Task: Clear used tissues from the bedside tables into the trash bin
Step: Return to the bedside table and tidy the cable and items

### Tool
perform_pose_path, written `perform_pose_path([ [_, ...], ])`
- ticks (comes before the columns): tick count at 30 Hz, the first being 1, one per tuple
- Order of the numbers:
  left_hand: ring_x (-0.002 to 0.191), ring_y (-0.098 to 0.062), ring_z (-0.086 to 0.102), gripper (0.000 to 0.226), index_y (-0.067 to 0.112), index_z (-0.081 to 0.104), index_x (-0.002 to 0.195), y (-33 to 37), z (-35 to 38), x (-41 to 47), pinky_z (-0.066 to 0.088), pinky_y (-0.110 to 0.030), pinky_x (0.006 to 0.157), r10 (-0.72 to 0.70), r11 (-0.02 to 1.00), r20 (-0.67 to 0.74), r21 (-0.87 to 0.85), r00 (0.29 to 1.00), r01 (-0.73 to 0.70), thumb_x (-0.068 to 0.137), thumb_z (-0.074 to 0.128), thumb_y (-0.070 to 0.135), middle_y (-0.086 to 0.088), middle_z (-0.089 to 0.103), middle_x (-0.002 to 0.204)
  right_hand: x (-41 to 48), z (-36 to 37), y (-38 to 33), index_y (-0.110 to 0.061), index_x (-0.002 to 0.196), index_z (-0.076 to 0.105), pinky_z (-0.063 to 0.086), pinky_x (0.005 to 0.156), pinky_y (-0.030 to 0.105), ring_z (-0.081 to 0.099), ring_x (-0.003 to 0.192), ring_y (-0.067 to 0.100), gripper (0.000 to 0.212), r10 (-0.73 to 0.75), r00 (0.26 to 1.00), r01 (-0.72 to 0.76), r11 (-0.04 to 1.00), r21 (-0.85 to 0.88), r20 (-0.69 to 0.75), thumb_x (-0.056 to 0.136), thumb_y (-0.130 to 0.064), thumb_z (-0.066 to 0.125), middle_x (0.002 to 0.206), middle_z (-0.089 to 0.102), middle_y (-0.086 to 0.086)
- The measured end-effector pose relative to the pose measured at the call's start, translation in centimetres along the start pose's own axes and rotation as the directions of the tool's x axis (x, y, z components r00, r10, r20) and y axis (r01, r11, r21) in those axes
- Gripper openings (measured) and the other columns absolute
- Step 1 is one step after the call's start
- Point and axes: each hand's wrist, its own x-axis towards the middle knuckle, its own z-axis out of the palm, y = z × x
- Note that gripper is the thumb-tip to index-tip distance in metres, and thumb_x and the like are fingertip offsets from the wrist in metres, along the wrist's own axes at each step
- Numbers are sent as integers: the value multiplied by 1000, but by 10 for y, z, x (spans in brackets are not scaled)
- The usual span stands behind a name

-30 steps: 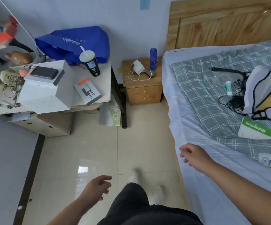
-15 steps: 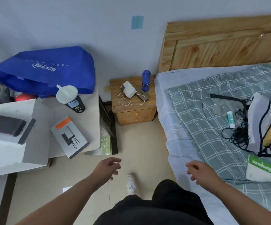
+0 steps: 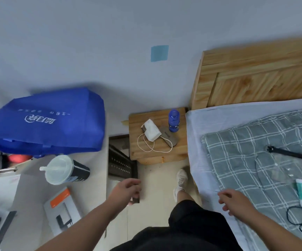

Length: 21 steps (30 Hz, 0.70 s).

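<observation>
A wooden bedside table (image 3: 175, 154) stands against the wall between a desk and the bed. A crumpled white tissue (image 3: 151, 130) lies on its top, over a white cable loop (image 3: 149, 147). My left hand (image 3: 125, 192) hangs below the table over the floor, empty, fingers loosely curled and apart. My right hand (image 3: 234, 201) hovers at the bed's edge, also empty with fingers apart. Both hands are well short of the tissue. No trash bin is in view.
A blue bottle (image 3: 173, 120) and a flat brown object (image 3: 169, 138) share the bedside table top. The desk on the left holds a blue bag (image 3: 52, 122), a lidded cup (image 3: 63, 172) and a box (image 3: 63, 207). The bed (image 3: 255, 160) fills the right, strewn with cables.
I have walked closer to the bedside table, which now looks larger and nearer. Both hands stayed empty; the left hand rose forward.
</observation>
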Motion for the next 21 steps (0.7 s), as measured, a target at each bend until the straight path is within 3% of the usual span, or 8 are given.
perform_pose_path([
  [3, 73, -12, 70, 25, 23, 73, 120, 25, 4, 23, 53, -28, 64, -66, 997, -29, -28, 997, 65, 98, 64, 13, -13, 80, 102, 50, -28, -58, -15, 82, 73, 51, 60, 31, 67, 60, 18, 20, -48, 998, 50, 996, -68, 32, 96, -22, 60, 78, 76, 5],
  [7, 78, -13, 71, 24, 25, 74, 119, 56, 14, 46, 55, -26, 61, -128, 987, -40, -102, 991, 123, 98, 67, 16, -8, 80, 104, 101, -63, -138, -19, 85, 74, 51, 65, 31, 72, 74, 23, 19, -134, 987, 147, 977, -154, 89, 97, -23, 59, 84, 76, 3],
  [13, 79, -15, 70, 24, 21, 73, 120, 97, 18, 90, 53, -26, 60, -188, 973, -17, -139, 982, 184, 98, 64, 15, -11, 79, 106, 160, -80, -223, -16, 92, 74, 55, 61, 35, 72, 67, 20, 16, -175, 982, 179, 982, -61, 74, 95, -16, 58, 87, 77, 6],
  [15, 84, -19, 72, 23, 21, 73, 121, 110, 14, 112, 56, -32, 67, -191, 971, 0, -147, 982, 189, 101, 64, 22, -11, 79, 107, 176, -73, -240, -21, 95, 73, 55, 60, 34, 72, 68, 19, 15, -139, 988, 139, 990, 1, 73, 93, -18, 58, 90, 78, 3],
  [18, 99, -27, 72, 28, 27, 75, 119, 129, 11, 157, 60, -50, 92, -210, 959, 49, -184, 976, 215, 103, 61, 46, -5, 78, 114, 207, -58, -260, -26, 97, 72, 55, 63, 32, 73, 75, 19, 15, -133, 989, 131, 991, 26, 72, 89, -23, 60, 93, 77, 1],
  [21, 112, -23, 70, 32, 33, 71, 121, 134, 10, 215, 57, -53, 97, -196, 966, 44, -161, 980, 201, 103, 55, 54, 1, 74, 123, 241, -37, -268, -30, 125, 64, 51, 61, 27, 69, 84, 13, 38, -182, 980, 183, 983, -1, 75, 87, -33, 67, 104, 71, -7],
])
